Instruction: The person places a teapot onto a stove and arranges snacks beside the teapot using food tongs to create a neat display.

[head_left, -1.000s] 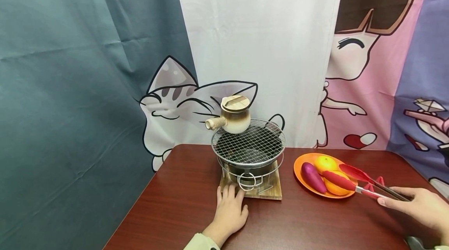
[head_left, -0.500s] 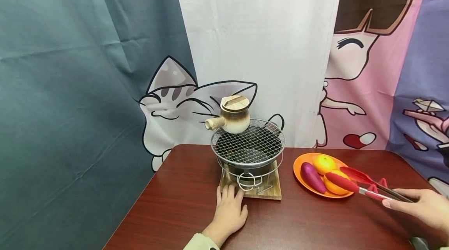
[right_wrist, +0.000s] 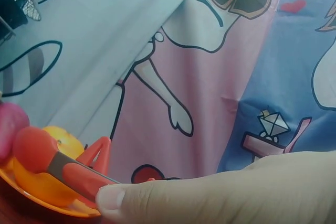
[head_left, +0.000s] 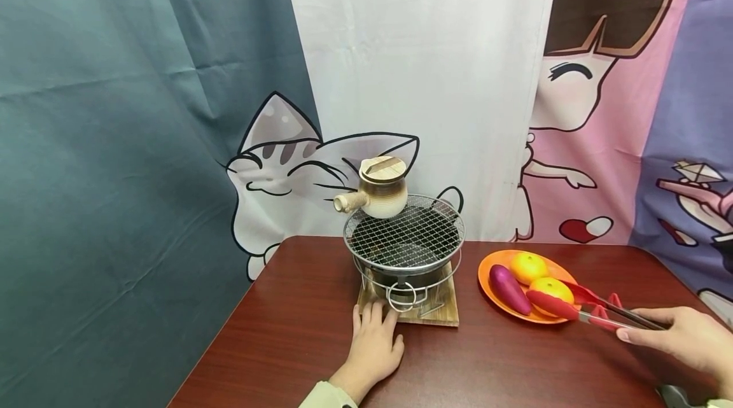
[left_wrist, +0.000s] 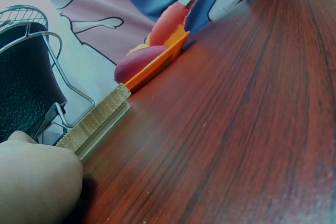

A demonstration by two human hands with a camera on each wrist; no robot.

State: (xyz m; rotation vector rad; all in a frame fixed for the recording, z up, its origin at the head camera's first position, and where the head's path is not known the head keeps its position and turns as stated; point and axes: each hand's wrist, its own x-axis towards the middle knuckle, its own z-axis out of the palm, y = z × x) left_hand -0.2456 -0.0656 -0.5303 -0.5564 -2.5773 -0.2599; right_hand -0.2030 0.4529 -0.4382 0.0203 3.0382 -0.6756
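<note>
My right hand (head_left: 681, 338) holds a pair of red-tipped tongs (head_left: 595, 314), thumb on the near arm. The tongs' spread tips reach over the orange plate (head_left: 488, 287) and lie on either side of the nearer orange (head_left: 552, 291); whether they touch it I cannot tell. Beside it on the plate are a second orange (head_left: 528, 267) and a purple eggplant (head_left: 509, 290). My left hand (head_left: 375, 347) rests on the table, its fingertips at the front edge of a wooden board (head_left: 446, 312). In the left wrist view, part of the left hand (left_wrist: 39, 182) shows beside the board.
On the board stands a black stove (head_left: 418, 277) with a round wire grill (head_left: 420, 239) on top. A side-handled pot (head_left: 386, 198) with a wooden lid sits at the grill's back left. Behind the reddish-brown table (head_left: 298, 306) hangs a cartoon-printed curtain (head_left: 429, 77).
The tongs shift slightly right, then back left and lower, so their tips now flank the nearer orange. My left hand, the stove and the pot stay put.
</note>
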